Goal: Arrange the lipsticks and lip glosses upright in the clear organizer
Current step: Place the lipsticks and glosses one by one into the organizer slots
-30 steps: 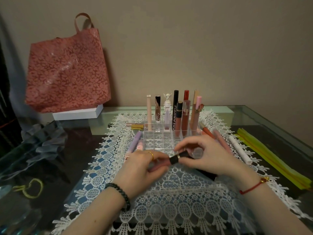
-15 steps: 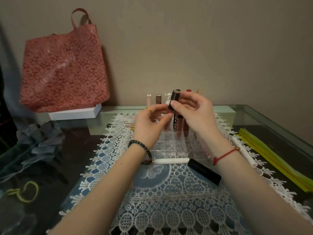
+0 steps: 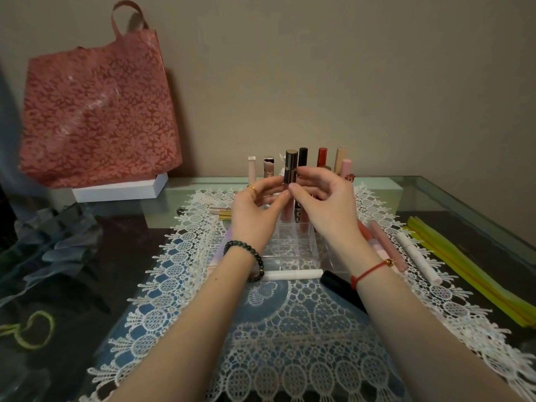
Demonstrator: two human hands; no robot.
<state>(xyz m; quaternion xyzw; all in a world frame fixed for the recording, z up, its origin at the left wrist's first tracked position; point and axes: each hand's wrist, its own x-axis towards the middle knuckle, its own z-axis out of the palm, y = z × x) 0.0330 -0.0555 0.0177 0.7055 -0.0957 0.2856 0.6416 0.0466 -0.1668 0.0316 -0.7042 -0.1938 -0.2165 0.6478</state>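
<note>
Left hand and right hand raised, fingers of both clamped on dark lipstick, upright between them. Clear organizer just below fingers, on lace mat. Standing tubes just behind fingers.

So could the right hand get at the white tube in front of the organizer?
Probably, once freed: the right hand and left hand both pinch the dark lipstick. The white tube lies uncovered on the lace mat, between the forearms.
</note>
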